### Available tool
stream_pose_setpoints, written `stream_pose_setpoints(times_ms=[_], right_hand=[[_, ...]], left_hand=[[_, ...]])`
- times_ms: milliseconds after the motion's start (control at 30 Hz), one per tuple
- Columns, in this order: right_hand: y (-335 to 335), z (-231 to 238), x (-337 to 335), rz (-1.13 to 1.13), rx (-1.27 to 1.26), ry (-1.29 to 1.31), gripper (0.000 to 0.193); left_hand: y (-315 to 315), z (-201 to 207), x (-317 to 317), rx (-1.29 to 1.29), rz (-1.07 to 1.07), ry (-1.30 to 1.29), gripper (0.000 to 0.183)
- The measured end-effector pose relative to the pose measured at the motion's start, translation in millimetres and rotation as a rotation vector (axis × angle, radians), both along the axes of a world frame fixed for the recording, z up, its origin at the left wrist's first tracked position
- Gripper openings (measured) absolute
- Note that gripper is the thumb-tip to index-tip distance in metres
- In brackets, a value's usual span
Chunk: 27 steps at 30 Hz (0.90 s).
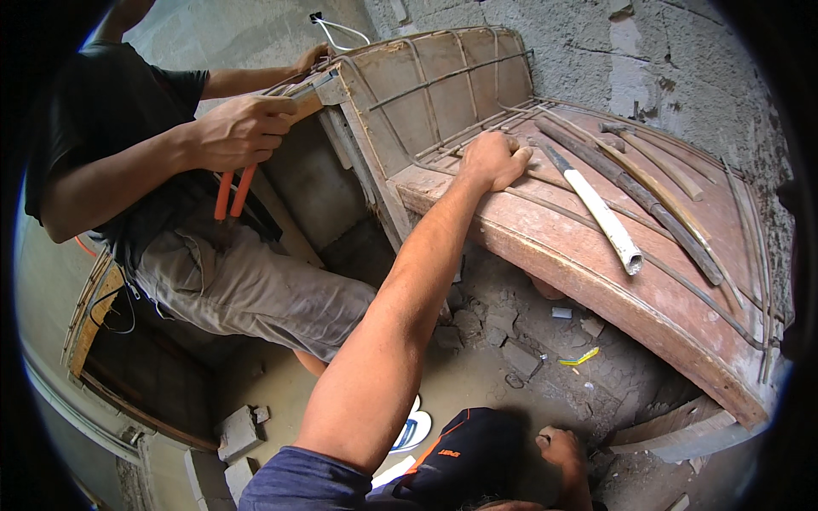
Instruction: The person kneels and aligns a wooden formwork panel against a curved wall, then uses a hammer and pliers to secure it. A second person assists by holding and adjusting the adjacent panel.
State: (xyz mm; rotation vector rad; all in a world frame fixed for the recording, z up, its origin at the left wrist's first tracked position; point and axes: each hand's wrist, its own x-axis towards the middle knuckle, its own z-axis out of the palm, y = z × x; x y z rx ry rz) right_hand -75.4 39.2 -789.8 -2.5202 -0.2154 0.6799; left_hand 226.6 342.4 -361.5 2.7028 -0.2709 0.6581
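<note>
My left arm stretches up the middle, and my left hand (492, 160) rests at the near edge of a wooden formwork panel (579, 243). Its fingers are bent over a thin steel bar of the rebar grid (434, 153), fingertips partly hidden. Low on the right, my right hand (561, 447) hangs above the floor with curled fingers; what they hold, if anything, is too small to make out. Beyond my left hand lie a white pipe (601, 209) with a dark rod in its end, a long dark metal bar (639, 200) and a hammer (660, 157) with a wooden handle.
At left stands a co-worker, one hand (243, 132) holding an orange-handled tool (232, 194) beside the upright formwork board (460, 81). Broken rubble (521, 358) and a yellow scrap (581, 357) litter the floor. Concrete blocks (239, 434) lie lower left; a rough wall (648, 60) rises behind.
</note>
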Motion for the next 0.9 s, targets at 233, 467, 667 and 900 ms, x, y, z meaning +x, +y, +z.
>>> stream_pose_setpoints(times_ms=[233,467,667,900], right_hand=[[-0.5,12.1,-1.9,0.025,-0.010,-0.003,0.033],[-0.5,6.9,-0.7,0.004,-0.019,0.019,0.036],[-0.2,3.1,-1.2,0.009,-0.002,0.015,0.037],[2.1,11.8,-2.4,0.015,-0.014,0.040,0.036]], left_hand=[[-0.4,1.2,-1.2,-0.013,0.004,0.027,0.044],[-1.8,1.7,-2.8,0.003,0.014,0.018,0.044],[-0.6,0.8,-0.3,0.016,0.009,0.012,0.044],[0.7,-1.3,2.9,-0.002,0.005,0.006,0.045]])
